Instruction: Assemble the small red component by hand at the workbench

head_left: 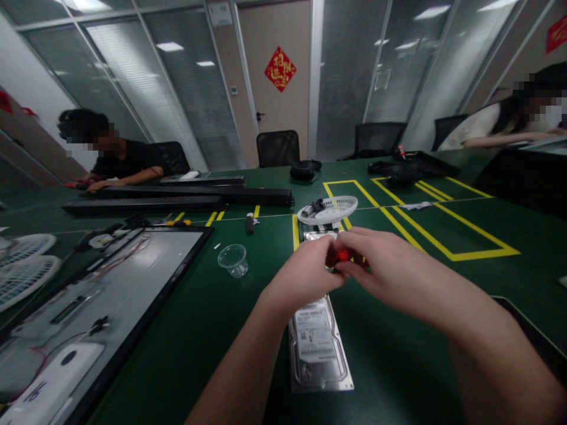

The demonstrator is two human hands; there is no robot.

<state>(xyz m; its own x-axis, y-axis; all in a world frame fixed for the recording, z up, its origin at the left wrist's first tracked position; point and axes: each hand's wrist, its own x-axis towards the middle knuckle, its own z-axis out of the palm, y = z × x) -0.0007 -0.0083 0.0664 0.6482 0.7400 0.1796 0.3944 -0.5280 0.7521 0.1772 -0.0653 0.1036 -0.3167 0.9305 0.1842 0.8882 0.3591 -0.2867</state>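
Observation:
My left hand (pixel 305 271) and my right hand (pixel 376 254) meet above the table, fingertips almost together. Between my right thumb and fingers shows a small red object (pixel 342 255); its full shape is hidden. The fingers of my left hand are closed against it from the other side, and what they pinch is hidden. Below them a silver hard disk drive (pixel 319 348) lies label up on the green table. Just past my hands another silver metal piece (pixel 316 235) is partly covered.
A clear plastic cup (pixel 233 261) stands left of my hands. Behind them is a white basket (pixel 343 211) with black parts. An opened display panel (pixel 146 260) fills the left, with a white phone-like device (pixel 57 383) on it. Two people sit across, beside long black bars (pixel 190 195).

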